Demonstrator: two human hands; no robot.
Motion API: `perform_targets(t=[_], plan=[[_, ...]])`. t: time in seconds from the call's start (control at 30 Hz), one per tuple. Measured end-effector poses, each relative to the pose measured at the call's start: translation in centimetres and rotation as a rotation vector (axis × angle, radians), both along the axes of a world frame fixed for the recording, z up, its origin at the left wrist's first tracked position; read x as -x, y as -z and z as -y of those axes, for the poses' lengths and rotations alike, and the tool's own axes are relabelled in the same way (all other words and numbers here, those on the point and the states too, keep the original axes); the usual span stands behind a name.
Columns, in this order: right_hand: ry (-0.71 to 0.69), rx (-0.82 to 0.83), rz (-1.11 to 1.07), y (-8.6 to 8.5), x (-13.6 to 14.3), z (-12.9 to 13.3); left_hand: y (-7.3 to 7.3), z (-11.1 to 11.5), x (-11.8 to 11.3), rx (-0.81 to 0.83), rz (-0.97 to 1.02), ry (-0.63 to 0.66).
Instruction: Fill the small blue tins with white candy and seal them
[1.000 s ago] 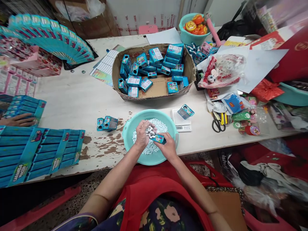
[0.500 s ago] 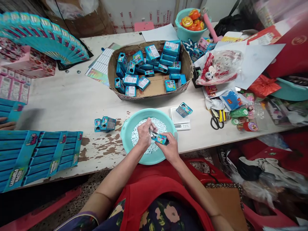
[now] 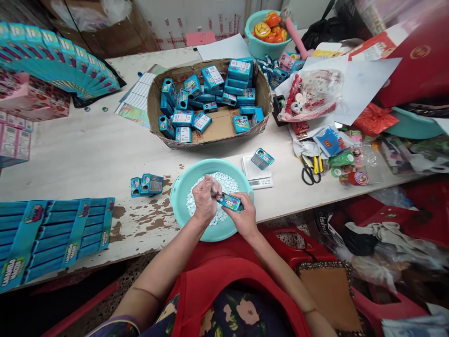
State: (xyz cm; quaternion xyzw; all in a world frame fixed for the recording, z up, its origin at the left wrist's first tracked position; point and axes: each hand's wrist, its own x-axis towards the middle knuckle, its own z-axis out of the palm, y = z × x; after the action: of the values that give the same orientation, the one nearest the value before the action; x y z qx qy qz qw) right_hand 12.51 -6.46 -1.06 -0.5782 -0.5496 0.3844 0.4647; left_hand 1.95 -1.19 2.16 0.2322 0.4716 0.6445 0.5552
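My right hand (image 3: 244,215) grips a small blue candy box (image 3: 229,202) tilted over a turquoise basin (image 3: 177,206). Curled against the box's left end is my left hand (image 3: 206,199), its fingers closed around some small white candies that barely show. More white candies (image 3: 226,180) lie loose in the basin below both hands. To the right, another blue box (image 3: 262,158) stands on a white digital scale (image 3: 261,181). Two more blue boxes (image 3: 151,184) stand together on the table, left of the basin.
A cut-down cardboard box (image 3: 210,138) holding many blue boxes sits behind the basin. Blue display trays (image 3: 52,238) line the left front edge. Scissors (image 3: 310,173), bagged items and a tub of orange toys (image 3: 250,40) crowd the right side.
My left hand has closed further at the box's end, and fewer candies show in it. Another person's hand and the blue pack by it have left the view at the left edge.
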Motion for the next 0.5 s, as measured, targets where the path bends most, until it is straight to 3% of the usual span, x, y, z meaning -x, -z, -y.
perform_targets(t=[0.17,0.33,0.4,0.5], plan=[[0.021,0.017,-0.005,0.2,-0.4,-0.2,0.0,-0.7,0.0,0.051,0.085,0.050],[0.004,0.029,-0.113,-0.6,-1.3,0.0,-0.4,-2.1,3.1,0.166,0.232,0.100],[-0.031,0.026,-0.142,-0.8,-1.5,0.0,1.0,-2.8,4.7,0.262,0.205,0.111],[-0.117,0.036,-0.154,-1.1,-1.8,0.1,4.7,-3.2,6.0,0.508,0.082,0.245]])
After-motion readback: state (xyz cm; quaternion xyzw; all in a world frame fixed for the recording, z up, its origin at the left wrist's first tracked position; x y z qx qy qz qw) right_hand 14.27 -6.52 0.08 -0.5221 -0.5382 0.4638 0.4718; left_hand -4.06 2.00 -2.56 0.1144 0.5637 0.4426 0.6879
